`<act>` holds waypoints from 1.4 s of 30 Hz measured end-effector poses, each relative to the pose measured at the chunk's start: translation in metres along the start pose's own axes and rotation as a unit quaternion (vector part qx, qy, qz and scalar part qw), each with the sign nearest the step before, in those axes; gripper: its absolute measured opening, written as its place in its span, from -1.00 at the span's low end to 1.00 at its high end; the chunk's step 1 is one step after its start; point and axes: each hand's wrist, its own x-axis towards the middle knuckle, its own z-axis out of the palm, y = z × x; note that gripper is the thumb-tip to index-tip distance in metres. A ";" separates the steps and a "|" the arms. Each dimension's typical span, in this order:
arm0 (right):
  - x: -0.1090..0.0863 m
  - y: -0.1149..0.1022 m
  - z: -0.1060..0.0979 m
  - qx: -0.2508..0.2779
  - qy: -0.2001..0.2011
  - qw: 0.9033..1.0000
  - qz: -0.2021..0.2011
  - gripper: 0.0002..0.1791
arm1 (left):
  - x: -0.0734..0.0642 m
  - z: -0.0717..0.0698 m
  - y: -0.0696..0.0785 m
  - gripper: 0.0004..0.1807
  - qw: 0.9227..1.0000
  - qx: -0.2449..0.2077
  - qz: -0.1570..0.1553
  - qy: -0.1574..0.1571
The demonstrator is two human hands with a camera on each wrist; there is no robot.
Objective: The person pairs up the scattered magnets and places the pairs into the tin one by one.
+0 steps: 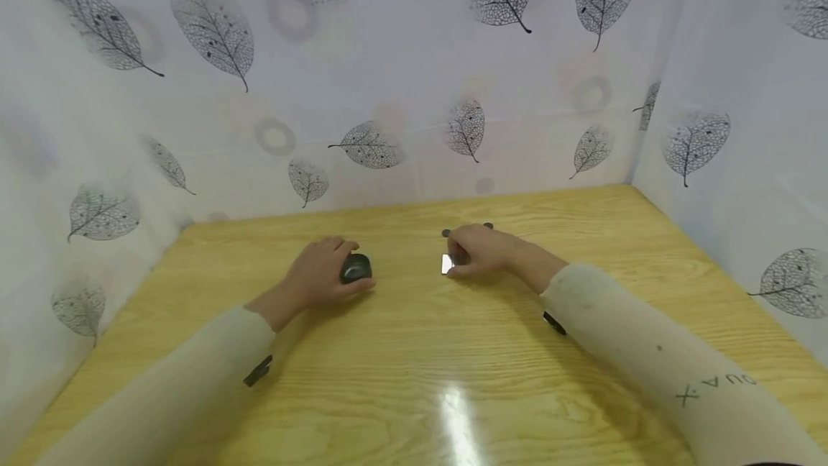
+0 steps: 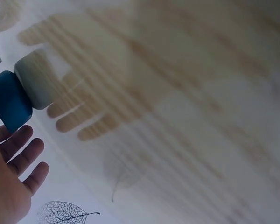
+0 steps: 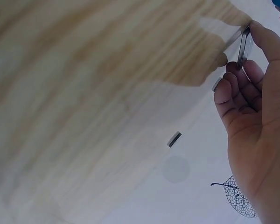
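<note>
Table, left, I log: dark rounded object, left hand's fingers gripping its sides, probably for steadiness. Right: thin shiny plate, right hand pinching its edges, apparently for purchase.

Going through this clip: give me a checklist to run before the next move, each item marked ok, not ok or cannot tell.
1. Left hand holds the dark rounded object: ok, fingers and thumb are around it.
2. Right hand holds the small flat piece: ok, pinched between thumb and fingers.
3. Hands apart: ok, a stretch of table separates them.
4. Flat piece clear of the table: cannot tell.
5. Right disc apart from the right hand: ok, the right wrist view shows a gap.
6. Left disc untouched: cannot tell, a finger overlaps it in the right wrist view.
</note>
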 end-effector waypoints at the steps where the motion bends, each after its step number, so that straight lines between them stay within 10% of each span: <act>1: 0.000 0.000 0.001 -0.005 0.002 1.000 -0.007 -0.68 | -0.001 -0.001 0.000 -0.10 1.000 -0.003 -0.001 0.000; 10: -0.001 -0.006 0.005 -0.101 0.026 0.989 -0.108 -0.63 | -0.003 -0.003 -0.003 -0.10 1.000 0.002 0.002 -0.001; 42: 0.000 -0.003 0.005 -0.055 0.057 0.996 -0.026 -0.76 | -0.007 -0.003 -0.005 -0.22 1.000 -0.021 -0.003 0.006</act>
